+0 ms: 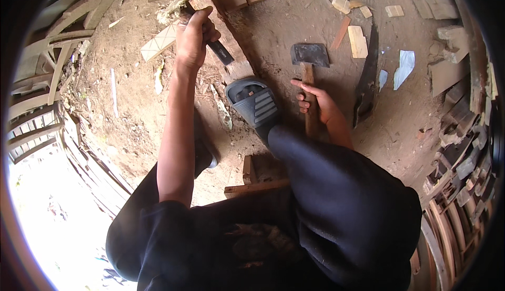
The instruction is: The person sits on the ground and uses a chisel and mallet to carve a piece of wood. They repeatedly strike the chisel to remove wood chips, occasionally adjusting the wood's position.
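Note:
My left hand (195,38) is closed around a black bar-shaped tool (220,53) above a long wooden beam (218,20). A pale, fibrous clump (176,9) is at the tool's upper end; whether they touch I cannot tell. My right hand (318,101) grips the wooden handle of a hammer (310,55) with a dark, blocky metal head, the index finger stretched out. The hammer is held to the right of the beam. My foot in a grey slide sandal (255,101) is at the beam's near end.
A wood block with pencilled lines (158,43) lies left of the beam. Wood offcuts (342,4) and a pale block (357,42) are scattered at the far right. A long dark strip (366,80) and glassy shards (404,70) lie on the dirt floor. Stacked timber (457,159) lines the right.

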Tool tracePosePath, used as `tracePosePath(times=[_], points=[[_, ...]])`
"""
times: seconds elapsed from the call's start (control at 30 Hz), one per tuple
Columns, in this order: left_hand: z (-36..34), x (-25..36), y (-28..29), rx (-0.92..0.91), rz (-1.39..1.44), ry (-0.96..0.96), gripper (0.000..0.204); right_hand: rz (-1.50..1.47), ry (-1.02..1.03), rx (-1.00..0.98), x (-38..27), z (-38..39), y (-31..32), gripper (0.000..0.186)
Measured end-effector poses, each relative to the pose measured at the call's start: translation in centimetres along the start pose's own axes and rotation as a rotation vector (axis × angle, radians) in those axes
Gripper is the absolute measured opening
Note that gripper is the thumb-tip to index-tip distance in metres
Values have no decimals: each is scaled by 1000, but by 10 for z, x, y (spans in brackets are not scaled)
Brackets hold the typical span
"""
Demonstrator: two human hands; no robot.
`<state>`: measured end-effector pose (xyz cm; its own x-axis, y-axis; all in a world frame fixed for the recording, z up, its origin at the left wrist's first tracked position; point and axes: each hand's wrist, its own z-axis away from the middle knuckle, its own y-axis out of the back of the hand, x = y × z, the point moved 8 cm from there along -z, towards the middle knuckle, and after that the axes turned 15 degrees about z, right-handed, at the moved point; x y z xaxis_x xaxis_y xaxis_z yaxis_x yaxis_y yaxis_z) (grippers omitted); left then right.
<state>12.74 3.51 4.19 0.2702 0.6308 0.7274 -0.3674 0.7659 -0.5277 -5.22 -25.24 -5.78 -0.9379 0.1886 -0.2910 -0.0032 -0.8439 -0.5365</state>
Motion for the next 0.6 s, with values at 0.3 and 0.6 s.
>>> tracePosePath(times=[0.3, 0.6], points=[[-8, -20, 8, -50, 15, -88, 19, 14, -8, -51, 4, -7, 2, 53], [-14, -9, 10, -45, 26, -121, 22, 58, -32, 15, 7, -10, 0, 53]])
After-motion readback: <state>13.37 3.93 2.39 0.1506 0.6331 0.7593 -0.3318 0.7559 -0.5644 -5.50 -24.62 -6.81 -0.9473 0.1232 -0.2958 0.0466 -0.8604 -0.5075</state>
